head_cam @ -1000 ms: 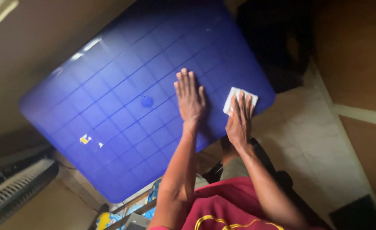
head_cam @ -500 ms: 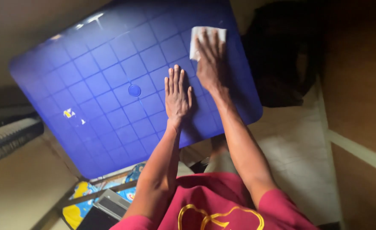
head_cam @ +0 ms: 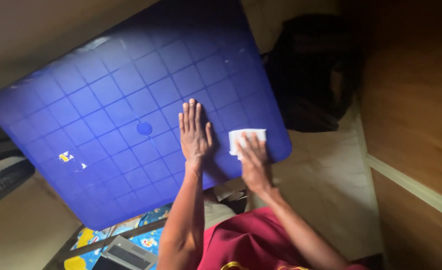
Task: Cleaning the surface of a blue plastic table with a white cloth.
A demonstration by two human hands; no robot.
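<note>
your right hand [head_cam: 253, 162] lay flat, fingers together, pressing a folded white cloth [head_cam: 246, 140] down onto the blue plastic table [head_cam: 106, 115]; nothing was pinched, the palm and fingers simply covered the cloth's near part. the cloth sat close to the table's near right corner, just inside the edge, with its far end showing beyond your fingertips. your left hand [head_cam: 194, 132] rested open and flat on the table top, fingers straight and nearly closed, thumb set slightly apart, holding nothing. it lay just beside the cloth, to its left, not touching it. a round blue plug [head_cam: 144, 128] marked the middle of the table, left of your left hand. a small patch of white and yellow scraps [head_cam: 67, 157] clung to the gridded surface well apart from both hands, toward the left edge. a dark bag [head_cam: 311, 70] stood on the floor beyond the table's right side.
</note>
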